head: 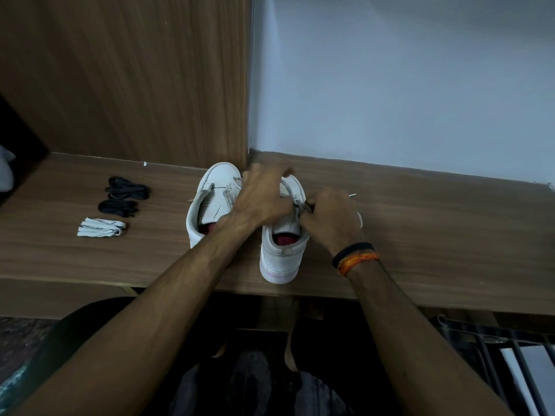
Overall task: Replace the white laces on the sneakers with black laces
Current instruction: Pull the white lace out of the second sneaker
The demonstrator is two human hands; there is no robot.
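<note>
Two white sneakers stand side by side on a wooden shelf, toes pointing away from me. The left sneaker has no lace in its eyelets. Over the right sneaker, my left hand lies across the tongue and eyelets. My right hand pinches the white lace at the eyelets, and a lace tip sticks out past it. Further left lie two bundles of black laces and a folded white lace.
The wooden shelf ends in a front edge close to my body. A wood panel rises behind the left sneaker and a pale wall behind the right. A dark rack sits below right.
</note>
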